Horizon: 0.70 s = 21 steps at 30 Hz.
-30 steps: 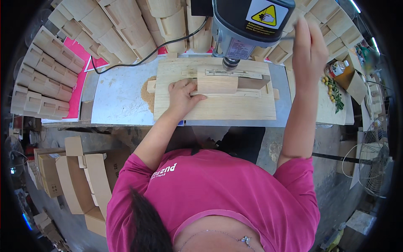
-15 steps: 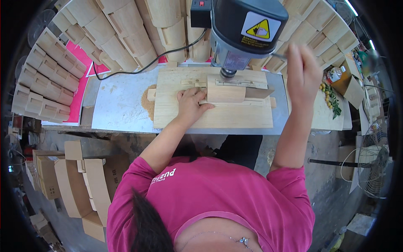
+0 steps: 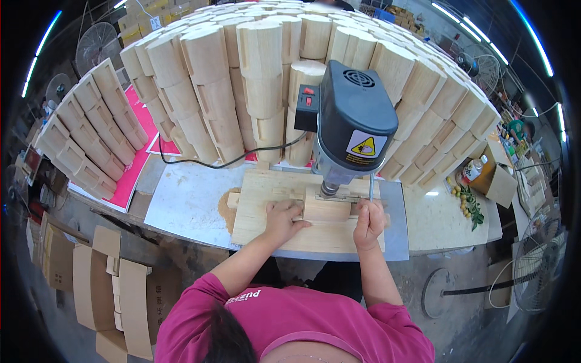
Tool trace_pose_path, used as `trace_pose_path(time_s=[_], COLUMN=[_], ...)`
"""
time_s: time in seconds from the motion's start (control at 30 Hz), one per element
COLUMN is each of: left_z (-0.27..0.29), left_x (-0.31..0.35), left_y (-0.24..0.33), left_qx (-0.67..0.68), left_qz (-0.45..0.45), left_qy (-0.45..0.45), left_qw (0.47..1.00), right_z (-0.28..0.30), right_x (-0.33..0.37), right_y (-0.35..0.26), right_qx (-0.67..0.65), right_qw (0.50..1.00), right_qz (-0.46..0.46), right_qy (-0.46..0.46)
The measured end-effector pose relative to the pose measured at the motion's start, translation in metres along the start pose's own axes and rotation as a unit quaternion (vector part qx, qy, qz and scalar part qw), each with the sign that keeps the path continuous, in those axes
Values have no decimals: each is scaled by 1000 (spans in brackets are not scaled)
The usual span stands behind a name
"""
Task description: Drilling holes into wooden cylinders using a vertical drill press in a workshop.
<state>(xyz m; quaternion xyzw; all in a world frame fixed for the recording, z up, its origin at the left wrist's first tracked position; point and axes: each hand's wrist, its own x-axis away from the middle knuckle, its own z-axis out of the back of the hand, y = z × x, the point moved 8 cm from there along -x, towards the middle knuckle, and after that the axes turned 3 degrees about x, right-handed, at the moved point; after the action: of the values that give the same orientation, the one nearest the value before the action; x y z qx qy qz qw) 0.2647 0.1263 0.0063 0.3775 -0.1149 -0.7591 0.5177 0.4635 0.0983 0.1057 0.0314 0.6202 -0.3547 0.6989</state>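
A dark drill press (image 3: 357, 115) stands over a pale wooden board (image 3: 257, 184) on the bench. Beneath its chuck (image 3: 330, 187) lies a wooden block (image 3: 325, 210) with a rounded face, set in a jig on the board. My left hand (image 3: 283, 222) presses on the block's left end, thumb along its near edge and fingertips partly hidden. To the right of the block, my right hand (image 3: 370, 224) is closed round the lower end of the press's metal lever (image 3: 371, 186), which points down. The chuck partly hides the bit's contact with the block.
Stacked wooden pieces (image 3: 260, 54) wall off the bench's far side, with more on pink sheets (image 3: 142, 124) at left. A black cable (image 3: 224, 165) crosses behind the board. Sawdust (image 3: 228, 215) lies left, a bottle (image 3: 474, 169) and small fruits (image 3: 466, 202) right. An open carton (image 3: 97, 284) is on the floor.
My right hand has pulled the lever from high on the right down toward me. My left hand stays at the block. The view has tilted up, showing more of the stacks.
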Motion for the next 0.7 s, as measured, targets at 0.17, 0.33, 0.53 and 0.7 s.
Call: trace_pose_path(time_s=[0.17,0.33,0.53,0.7], left_z=[3,-3,-10,-11], left_x=[-2,1,-4,-3], left_y=[-1,-11,-11,-14], left_qx=[0,-2,73,106], left_qz=[-10,6,52,73], left_qy=[18,10,-25,-22], left_qw=[1000,1000,996,991], right_z=[19,10,-14,-8], right_x=[-44,-152,-179,-114], right_y=[-23,-23,30,45], right_qx=[36,90,89,-64], right_qw=[997,994,978,958], right_qz=[70,-53,-179,-248], right_qy=[-4,-10,-67,-131])
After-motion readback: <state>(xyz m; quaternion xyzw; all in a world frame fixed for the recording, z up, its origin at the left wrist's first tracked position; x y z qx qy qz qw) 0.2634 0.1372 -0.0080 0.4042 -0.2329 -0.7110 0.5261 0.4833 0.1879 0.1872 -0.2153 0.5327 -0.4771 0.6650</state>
